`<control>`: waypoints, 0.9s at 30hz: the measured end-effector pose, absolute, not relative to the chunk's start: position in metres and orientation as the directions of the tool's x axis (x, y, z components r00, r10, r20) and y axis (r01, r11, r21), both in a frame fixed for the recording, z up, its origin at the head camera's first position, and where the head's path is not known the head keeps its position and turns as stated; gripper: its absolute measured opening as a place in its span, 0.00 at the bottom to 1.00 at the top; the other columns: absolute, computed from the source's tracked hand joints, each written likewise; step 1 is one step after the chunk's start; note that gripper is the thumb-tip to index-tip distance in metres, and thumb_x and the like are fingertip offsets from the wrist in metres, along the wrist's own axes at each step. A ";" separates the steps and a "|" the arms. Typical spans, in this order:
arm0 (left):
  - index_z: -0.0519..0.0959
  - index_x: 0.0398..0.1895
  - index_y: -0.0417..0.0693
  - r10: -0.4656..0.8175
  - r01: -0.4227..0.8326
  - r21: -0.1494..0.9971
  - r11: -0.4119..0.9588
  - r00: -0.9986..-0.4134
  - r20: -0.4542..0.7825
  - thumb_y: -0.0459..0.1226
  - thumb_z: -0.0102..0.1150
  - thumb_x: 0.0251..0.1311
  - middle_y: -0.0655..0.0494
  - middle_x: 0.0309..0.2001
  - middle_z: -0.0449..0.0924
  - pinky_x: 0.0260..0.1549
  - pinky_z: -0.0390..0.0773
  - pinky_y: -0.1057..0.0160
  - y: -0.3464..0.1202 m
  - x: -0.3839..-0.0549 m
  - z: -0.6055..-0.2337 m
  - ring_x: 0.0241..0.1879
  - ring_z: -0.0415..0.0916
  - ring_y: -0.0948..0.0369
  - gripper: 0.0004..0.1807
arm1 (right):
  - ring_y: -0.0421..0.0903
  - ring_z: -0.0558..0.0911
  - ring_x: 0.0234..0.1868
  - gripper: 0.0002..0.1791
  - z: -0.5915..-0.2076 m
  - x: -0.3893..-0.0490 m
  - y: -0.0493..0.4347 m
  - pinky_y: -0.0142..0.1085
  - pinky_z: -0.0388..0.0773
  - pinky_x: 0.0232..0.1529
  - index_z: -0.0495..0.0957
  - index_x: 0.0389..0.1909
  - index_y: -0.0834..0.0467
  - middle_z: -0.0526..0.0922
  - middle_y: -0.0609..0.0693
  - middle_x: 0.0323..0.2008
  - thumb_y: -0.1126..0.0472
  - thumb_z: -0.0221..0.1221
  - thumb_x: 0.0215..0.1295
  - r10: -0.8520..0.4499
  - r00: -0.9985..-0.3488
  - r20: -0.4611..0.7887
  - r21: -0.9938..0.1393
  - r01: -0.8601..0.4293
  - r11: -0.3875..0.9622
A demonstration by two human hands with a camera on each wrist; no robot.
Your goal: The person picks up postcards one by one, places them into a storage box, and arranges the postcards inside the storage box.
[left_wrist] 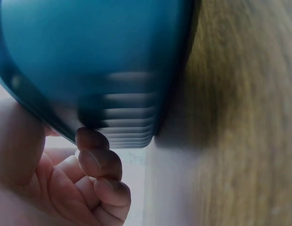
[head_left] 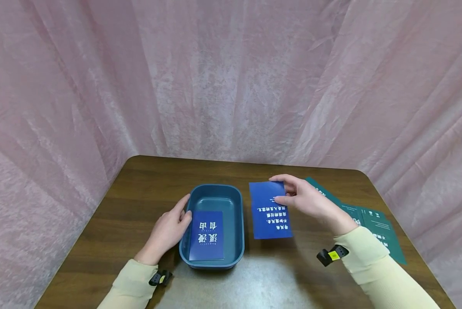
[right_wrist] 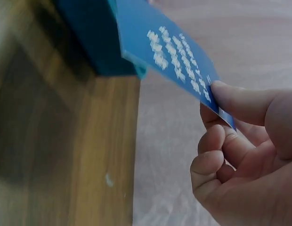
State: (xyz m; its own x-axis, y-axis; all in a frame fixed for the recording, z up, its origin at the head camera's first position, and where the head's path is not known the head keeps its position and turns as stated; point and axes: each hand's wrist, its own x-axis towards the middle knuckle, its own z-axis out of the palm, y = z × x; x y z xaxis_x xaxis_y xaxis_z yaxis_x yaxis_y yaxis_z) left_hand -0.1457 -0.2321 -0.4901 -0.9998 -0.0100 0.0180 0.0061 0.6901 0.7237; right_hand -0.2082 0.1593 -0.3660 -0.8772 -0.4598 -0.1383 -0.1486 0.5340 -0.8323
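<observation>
My left hand [head_left: 165, 231] holds the left rim of a blue-green plastic bin [head_left: 236, 223]; the left wrist view has its curled fingers [left_wrist: 101, 162] against the ribbed outer wall. Inside the bin, toward its near left side, lies a dark blue card [head_left: 207, 253] with large white characters. To the right of the bin, my right hand [head_left: 306, 197] pinches a blue card [head_left: 263, 197] by its edge, thumb on the printed face and fingers behind. That card hangs above the table and, in the right wrist view, tilts with rows of white print showing.
Several green printed cards [head_left: 395, 240] lie overlapping on the right of the brown wooden table [head_left: 115, 227], partly behind my right forearm. A pink curtain [head_left: 223, 86] hangs along the table's back and sides. Each wrist wears a black strap.
</observation>
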 end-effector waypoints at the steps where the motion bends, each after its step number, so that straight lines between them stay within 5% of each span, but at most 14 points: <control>1: 0.60 0.89 0.48 -0.009 0.006 0.723 0.690 -1.000 0.017 0.40 0.54 0.83 0.55 0.27 0.74 0.25 0.71 0.58 -0.232 -0.146 -0.490 0.24 0.73 0.56 0.35 | 0.53 0.90 0.54 0.30 -0.364 -0.209 0.157 0.60 0.79 0.64 0.72 0.78 0.53 0.90 0.54 0.56 0.60 0.67 0.79 -0.463 -0.875 -0.144 -0.842 -0.137 0.522; 8: 0.60 0.88 0.47 -0.008 0.008 0.722 0.692 -1.000 0.018 0.40 0.54 0.83 0.55 0.27 0.74 0.25 0.70 0.58 -0.231 -0.147 -0.490 0.23 0.73 0.56 0.35 | 0.53 0.91 0.52 0.29 -0.360 -0.209 0.130 0.56 0.81 0.62 0.74 0.77 0.57 0.91 0.56 0.53 0.62 0.66 0.79 -0.505 -0.855 -0.116 -0.873 -0.155 0.463; 15: 0.61 0.88 0.47 -0.011 0.008 0.727 0.687 -1.000 0.021 0.40 0.54 0.83 0.55 0.27 0.73 0.25 0.70 0.58 -0.231 -0.147 -0.491 0.23 0.72 0.56 0.35 | 0.53 0.91 0.47 0.27 -0.364 -0.212 0.102 0.47 0.88 0.50 0.76 0.76 0.55 0.92 0.55 0.50 0.64 0.66 0.79 -0.521 -0.847 -0.102 -0.896 -0.150 0.419; 21: 0.61 0.88 0.47 -0.009 0.013 0.727 0.687 -1.000 0.027 0.40 0.54 0.83 0.55 0.26 0.73 0.25 0.70 0.58 -0.231 -0.148 -0.491 0.23 0.72 0.57 0.35 | 0.49 0.84 0.36 0.25 -0.371 -0.214 0.082 0.38 0.78 0.36 0.78 0.73 0.55 0.88 0.54 0.38 0.63 0.66 0.79 -0.559 -0.824 -0.090 -0.886 -0.190 0.423; 27: 0.61 0.88 0.48 -0.007 0.016 0.726 0.687 -1.000 0.028 0.40 0.55 0.83 0.55 0.26 0.73 0.24 0.69 0.58 -0.230 -0.148 -0.491 0.22 0.71 0.56 0.35 | 0.52 0.81 0.32 0.23 -0.380 -0.215 0.064 0.38 0.75 0.33 0.78 0.72 0.58 0.83 0.54 0.32 0.65 0.64 0.80 -0.594 -0.800 -0.088 -0.887 -0.209 0.412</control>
